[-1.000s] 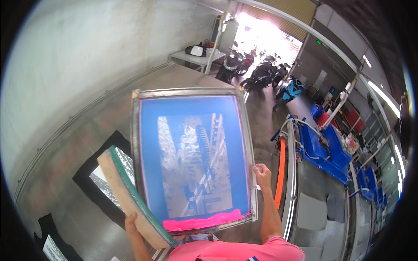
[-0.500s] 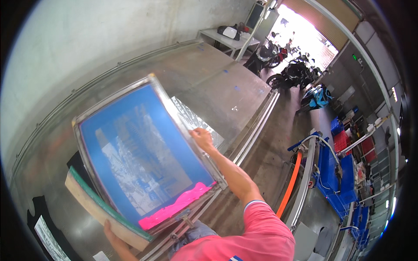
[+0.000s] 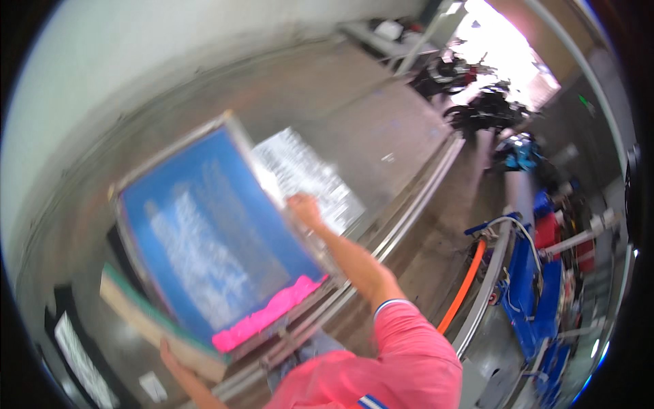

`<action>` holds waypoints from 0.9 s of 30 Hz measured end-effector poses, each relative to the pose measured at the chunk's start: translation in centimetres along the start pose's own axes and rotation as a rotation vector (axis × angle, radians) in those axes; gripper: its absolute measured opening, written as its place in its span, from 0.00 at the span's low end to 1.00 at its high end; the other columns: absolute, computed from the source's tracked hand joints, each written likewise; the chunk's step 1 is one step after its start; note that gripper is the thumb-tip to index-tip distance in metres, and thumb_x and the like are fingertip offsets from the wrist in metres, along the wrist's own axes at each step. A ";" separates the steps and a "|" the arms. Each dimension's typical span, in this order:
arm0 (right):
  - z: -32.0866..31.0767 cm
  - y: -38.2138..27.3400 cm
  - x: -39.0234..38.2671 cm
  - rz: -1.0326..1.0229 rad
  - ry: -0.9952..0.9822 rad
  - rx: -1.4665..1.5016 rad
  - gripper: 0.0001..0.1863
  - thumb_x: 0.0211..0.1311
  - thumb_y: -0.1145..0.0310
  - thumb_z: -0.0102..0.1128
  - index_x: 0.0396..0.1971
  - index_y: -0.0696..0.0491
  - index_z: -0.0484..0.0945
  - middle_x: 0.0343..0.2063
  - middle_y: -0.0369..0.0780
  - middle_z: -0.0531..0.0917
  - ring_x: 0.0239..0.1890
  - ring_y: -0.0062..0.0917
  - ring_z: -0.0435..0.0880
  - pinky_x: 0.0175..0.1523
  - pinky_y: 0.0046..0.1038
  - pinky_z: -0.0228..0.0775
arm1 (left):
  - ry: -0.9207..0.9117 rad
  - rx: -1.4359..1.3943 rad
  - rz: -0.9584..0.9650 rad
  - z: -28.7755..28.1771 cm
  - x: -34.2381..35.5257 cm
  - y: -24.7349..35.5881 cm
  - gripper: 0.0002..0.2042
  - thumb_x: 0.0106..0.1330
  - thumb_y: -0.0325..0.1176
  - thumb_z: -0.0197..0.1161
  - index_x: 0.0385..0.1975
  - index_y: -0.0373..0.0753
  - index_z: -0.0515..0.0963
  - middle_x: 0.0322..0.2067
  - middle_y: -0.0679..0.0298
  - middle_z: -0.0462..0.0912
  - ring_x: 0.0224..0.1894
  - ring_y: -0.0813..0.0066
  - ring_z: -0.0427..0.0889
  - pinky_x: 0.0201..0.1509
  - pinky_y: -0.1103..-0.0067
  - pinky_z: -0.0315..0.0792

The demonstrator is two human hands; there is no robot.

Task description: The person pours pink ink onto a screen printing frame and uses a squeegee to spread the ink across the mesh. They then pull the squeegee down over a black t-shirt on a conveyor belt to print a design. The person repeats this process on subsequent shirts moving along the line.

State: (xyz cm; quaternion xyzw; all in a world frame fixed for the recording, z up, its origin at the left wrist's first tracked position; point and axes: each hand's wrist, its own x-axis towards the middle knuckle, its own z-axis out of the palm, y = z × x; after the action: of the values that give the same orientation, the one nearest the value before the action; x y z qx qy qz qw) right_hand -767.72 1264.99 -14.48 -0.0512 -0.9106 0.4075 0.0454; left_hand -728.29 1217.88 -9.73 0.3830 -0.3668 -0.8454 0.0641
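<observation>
1 blue screen frame (image 3: 211, 255) with 1 pink strip (image 3: 269, 310) is clamped by 2 hands: the left hand (image 3: 170, 354) at its lower edge with 1 wooden squeegee (image 3: 146, 320), the right hand (image 3: 304, 208) on its side, above 1 printed sheet (image 3: 310, 177) on the long grey table (image 3: 381, 129). 2 motorbikes (image 3: 477, 105) stand by the bright doorway.

Blue screen frame (image 3: 211, 262) now tilted further left and lower than a second ago; right hand (image 3: 304, 208) higher on right edge; printed sheet (image 3: 306, 178) on tabletop (image 3: 381, 129) uncovered.
</observation>
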 end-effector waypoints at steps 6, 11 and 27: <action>-0.5 5.3 0.6 0.047 -0.030 -0.023 0.24 0.64 0.44 0.61 0.39 0.53 0.86 0.29 0.48 0.86 0.35 0.42 0.84 0.44 0.41 0.75 | 0.334 0.128 0.002 2.0 0.7 -0.2 0.28 0.63 0.48 0.64 0.57 0.32 0.74 0.44 0.52 0.83 0.43 0.54 0.84 0.53 0.61 0.77; -3.9 -2.4 -1.1 0.144 -0.069 0.169 0.18 0.63 0.56 0.66 0.33 0.59 0.87 0.14 0.30 0.70 0.19 0.14 0.64 0.24 0.24 0.54 | 0.098 -0.069 -0.017 0.1 -0.2 0.0 0.28 0.65 0.43 0.62 0.59 0.30 0.70 0.46 0.48 0.82 0.45 0.53 0.84 0.53 0.60 0.80; 1.0 -4.0 -4.6 0.177 -0.185 0.292 0.20 0.62 0.57 0.66 0.38 0.61 0.86 0.17 0.32 0.72 0.21 0.15 0.66 0.26 0.24 0.55 | 0.165 -0.058 0.060 -6.0 -2.2 -0.3 0.27 0.66 0.42 0.63 0.59 0.29 0.70 0.47 0.50 0.82 0.46 0.55 0.85 0.53 0.62 0.80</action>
State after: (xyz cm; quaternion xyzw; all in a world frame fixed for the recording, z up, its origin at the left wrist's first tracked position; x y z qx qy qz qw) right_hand -763.52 1261.01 -12.28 -0.0861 -0.8340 0.5408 -0.0677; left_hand -722.54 1215.49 -11.26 0.4383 -0.3471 -0.8188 0.1307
